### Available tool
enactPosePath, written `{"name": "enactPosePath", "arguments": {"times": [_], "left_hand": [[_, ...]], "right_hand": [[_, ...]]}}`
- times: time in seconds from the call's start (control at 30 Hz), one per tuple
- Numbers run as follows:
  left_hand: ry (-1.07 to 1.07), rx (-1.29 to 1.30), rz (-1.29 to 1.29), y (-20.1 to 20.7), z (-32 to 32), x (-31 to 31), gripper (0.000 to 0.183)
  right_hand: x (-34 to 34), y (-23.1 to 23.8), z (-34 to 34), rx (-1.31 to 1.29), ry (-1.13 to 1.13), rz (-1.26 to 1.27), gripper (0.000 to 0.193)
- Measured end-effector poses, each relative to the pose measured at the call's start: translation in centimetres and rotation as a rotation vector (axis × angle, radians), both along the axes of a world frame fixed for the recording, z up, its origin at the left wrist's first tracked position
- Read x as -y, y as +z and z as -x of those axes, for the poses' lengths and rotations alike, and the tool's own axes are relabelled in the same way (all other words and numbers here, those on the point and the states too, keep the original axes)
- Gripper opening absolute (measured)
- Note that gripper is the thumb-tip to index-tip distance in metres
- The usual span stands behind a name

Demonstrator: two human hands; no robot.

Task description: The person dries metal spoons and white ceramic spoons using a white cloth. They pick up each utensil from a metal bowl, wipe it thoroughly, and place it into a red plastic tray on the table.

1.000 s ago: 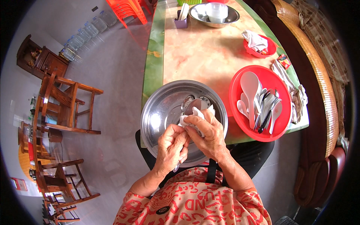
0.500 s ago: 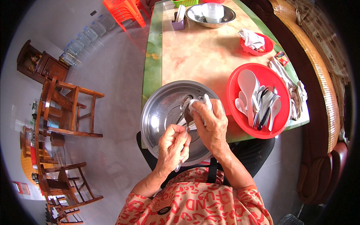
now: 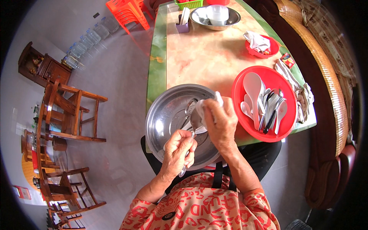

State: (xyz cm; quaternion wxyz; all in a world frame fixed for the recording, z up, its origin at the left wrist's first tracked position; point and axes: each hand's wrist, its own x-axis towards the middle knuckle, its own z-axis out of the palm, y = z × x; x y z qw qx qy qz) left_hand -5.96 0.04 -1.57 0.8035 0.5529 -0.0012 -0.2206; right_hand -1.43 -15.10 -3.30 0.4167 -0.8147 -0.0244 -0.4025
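Observation:
My left hand [image 3: 179,150] is closed round the handle of a metal spoon [image 3: 196,119], its bowl pointing away from me. My right hand [image 3: 220,124] grips a white cloth [image 3: 219,99] against the side of the spoon's bowl, its fingertips partly hidden. Both hands are over a large steel basin [image 3: 158,111] at the table's near edge. Inside the basin lie a few more spoons [image 3: 190,106], partly covered by my hands. To the right, a red plastic tray [image 3: 238,82] holds many metal and white spoons and a big white rice paddle [image 3: 253,88].
A crumpled cloth [image 3: 305,101] lies right of the tray. Farther back sit a red basket [image 3: 275,46] with a white cloth, a steel bowl [image 3: 197,19] holding clear containers, and a purple holder [image 3: 183,27]. Wooden chairs [image 3: 76,111] stand left; a wooden bench [image 3: 326,76] runs along the right.
My right hand with the cloth has shifted slightly right, uncovering more of the spoon's bowl. My left hand keeps its hold on the handle.

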Motion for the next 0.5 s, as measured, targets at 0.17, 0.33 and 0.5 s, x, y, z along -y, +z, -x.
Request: {"name": "enactPosePath", "arguments": {"times": [0.17,0.33,0.5], "left_hand": [[0.048,-0.043,0.112,-0.7,-0.6,-0.1,0.010],[0.011,-0.152,0.090,-0.3,-0.3,0.3,0.013],[-0.035,0.203,-0.235,-0.4,0.0,0.7,0.020]], "right_hand": [[0.9,1.0,1.2,-0.390,0.363,-0.920,0.014],[-1.0,0.2,3.0,-0.102,0.332,-0.254,0.025],[-1.8,0.6,3.0,0.025,0.270,-0.161,0.031]]}}
